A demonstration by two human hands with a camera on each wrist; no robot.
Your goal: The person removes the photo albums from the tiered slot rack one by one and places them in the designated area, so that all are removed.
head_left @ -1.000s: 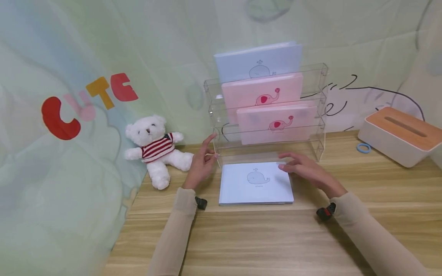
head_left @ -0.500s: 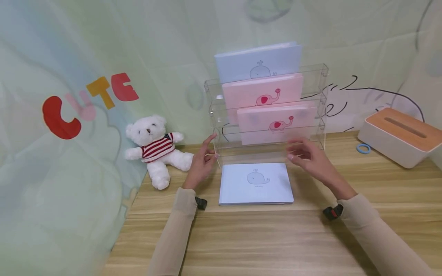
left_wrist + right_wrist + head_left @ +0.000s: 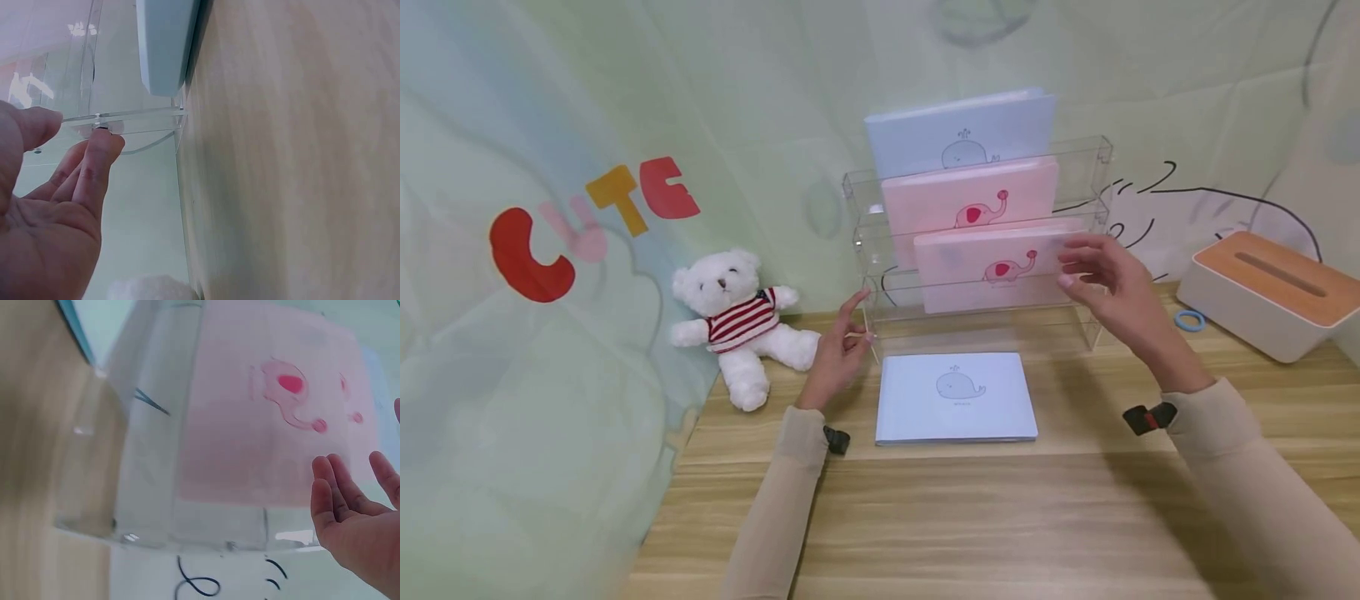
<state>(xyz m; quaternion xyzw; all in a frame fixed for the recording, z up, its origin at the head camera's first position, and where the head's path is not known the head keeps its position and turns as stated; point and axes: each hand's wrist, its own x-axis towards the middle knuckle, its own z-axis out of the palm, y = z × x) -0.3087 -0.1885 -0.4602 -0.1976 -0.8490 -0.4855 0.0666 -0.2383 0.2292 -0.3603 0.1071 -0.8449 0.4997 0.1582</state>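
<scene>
Now the left hand (image 3: 837, 358) pinches the clear rack's (image 3: 895, 303) left side between thumb and fingers. The right hand (image 3: 1116, 292), fingers loosely bent around nothing, hovers by the right end of the front pink book (image 3: 955, 267), leaning in the rack. A blue book (image 3: 917, 408) lies flat before it.
</scene>
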